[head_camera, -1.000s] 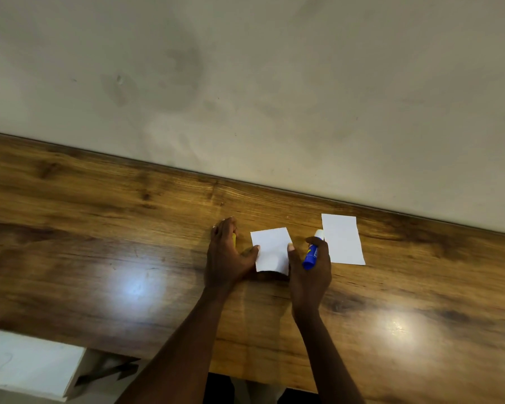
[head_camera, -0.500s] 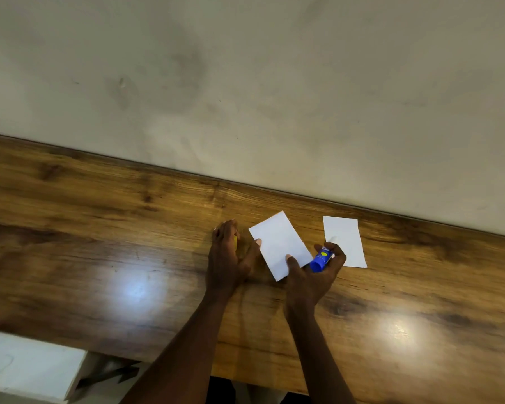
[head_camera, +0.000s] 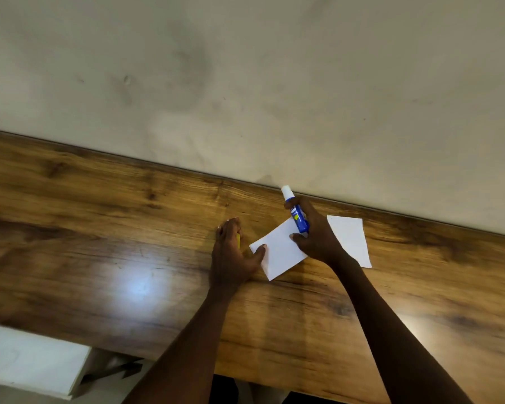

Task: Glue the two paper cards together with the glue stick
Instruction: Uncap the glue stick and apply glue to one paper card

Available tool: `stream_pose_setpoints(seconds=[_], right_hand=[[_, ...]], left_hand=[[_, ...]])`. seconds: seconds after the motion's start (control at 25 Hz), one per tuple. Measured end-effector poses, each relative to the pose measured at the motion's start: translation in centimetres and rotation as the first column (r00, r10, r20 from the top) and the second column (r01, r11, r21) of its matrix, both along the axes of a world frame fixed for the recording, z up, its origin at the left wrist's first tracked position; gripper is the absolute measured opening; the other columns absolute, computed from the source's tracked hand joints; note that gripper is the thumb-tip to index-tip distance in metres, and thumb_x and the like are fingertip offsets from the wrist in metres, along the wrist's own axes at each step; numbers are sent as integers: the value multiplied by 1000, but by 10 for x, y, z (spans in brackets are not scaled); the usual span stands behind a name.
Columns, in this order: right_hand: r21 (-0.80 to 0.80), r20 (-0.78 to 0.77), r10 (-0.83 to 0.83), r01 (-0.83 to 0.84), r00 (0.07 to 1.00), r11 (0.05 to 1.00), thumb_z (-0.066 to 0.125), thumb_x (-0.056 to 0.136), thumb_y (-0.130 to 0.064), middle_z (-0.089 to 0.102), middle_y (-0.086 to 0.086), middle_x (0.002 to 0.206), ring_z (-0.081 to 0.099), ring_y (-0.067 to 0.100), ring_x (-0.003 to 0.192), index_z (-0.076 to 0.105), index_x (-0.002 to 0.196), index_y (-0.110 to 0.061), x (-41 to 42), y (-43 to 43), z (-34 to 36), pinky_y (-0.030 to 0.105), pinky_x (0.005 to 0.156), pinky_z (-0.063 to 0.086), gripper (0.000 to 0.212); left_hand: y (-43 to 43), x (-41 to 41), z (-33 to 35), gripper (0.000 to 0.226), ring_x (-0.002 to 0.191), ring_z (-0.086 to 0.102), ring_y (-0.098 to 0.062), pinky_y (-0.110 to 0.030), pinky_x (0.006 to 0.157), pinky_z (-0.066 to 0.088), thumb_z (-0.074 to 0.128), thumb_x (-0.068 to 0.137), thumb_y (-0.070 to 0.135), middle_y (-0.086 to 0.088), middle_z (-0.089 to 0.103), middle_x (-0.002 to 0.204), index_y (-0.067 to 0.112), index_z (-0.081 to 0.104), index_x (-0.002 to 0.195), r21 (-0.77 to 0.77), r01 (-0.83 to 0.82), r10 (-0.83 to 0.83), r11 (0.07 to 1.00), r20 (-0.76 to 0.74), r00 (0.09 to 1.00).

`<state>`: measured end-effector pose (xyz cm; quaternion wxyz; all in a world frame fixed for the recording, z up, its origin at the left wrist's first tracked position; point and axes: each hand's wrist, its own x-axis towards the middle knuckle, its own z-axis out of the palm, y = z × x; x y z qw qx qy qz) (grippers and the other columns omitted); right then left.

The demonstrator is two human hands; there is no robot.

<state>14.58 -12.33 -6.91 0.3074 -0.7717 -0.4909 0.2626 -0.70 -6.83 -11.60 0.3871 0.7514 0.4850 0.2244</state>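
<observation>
Two white paper cards lie on the wooden table (head_camera: pixel 99 243). The nearer card (head_camera: pixel 279 252) is turned at an angle, and my left hand (head_camera: pixel 233 252) pins its left corner with the thumb. A small yellow object, perhaps the cap, shows under that hand's fingers. My right hand (head_camera: pixel 315 231) holds the blue glue stick (head_camera: pixel 298 217) above the card's far end, its white tip pointing up and away. The second card (head_camera: pixel 352 240) lies flat to the right, partly hidden behind my right wrist.
A plain wall (head_camera: pixel 245 83) rises directly behind the table's far edge. A white block (head_camera: pixel 32 363) sits below the table's near edge at the lower left.
The near card has rotated further clockwise and lies flat. My right hand has moved away and up over it, and the glue stick now points with its white tip toward the wall.
</observation>
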Motion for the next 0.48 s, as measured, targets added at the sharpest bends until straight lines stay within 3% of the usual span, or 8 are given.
stream_pose_setpoints(seconds=[0.12,0.2,0.28,0.36,0.4,0.48], right_hand=[[-63,60,7,-3,998,998,67,73,2,49,14,129,48,22,110,42,121,-10,-8,2,-14,29,95,39,56],[-56,206,-58,71,977,996,70,71,-4,50,11,131,45,27,120,45,122,-14,-10,-2,-24,45,105,30,57],[71,230,-199,188,952,980,72,69,-4,55,14,124,49,27,115,46,121,-12,-15,-6,-30,40,100,29,59],[225,10,-321,311,947,923,72,71,-5,62,10,103,57,16,89,48,116,-9,-25,-9,-27,17,83,40,52],[286,-144,-342,370,929,884,70,74,-7,62,3,89,56,9,74,51,108,-11,-30,-10,-25,12,70,43,39],[356,-426,-311,473,850,806,61,82,-9,58,-11,62,50,4,51,56,89,-19,-42,-9,-22,14,52,43,13]], left_hand=[[2,1,-4,70,118,47,-30,-42,107,32,74,70,25,-18,55,122,3,40,127,14,-2,3,1000,-37,999],[1,1,-4,72,124,42,-31,-39,107,30,74,70,24,-17,51,130,3,38,129,24,7,-6,1000,-39,999],[1,1,-4,72,128,38,-31,-39,108,29,73,71,24,-16,49,133,4,37,130,31,11,-10,999,-33,999],[1,0,-5,72,129,36,-31,-40,108,29,72,71,23,-16,48,133,4,36,131,31,11,-10,999,-27,1000],[1,0,-6,72,128,37,-32,-41,107,30,73,71,23,-17,49,132,3,37,130,36,11,-10,999,-21,1000],[2,-1,-7,72,126,41,-34,-44,107,32,74,69,21,-18,52,128,2,39,129,50,9,-9,999,-8,1000]])
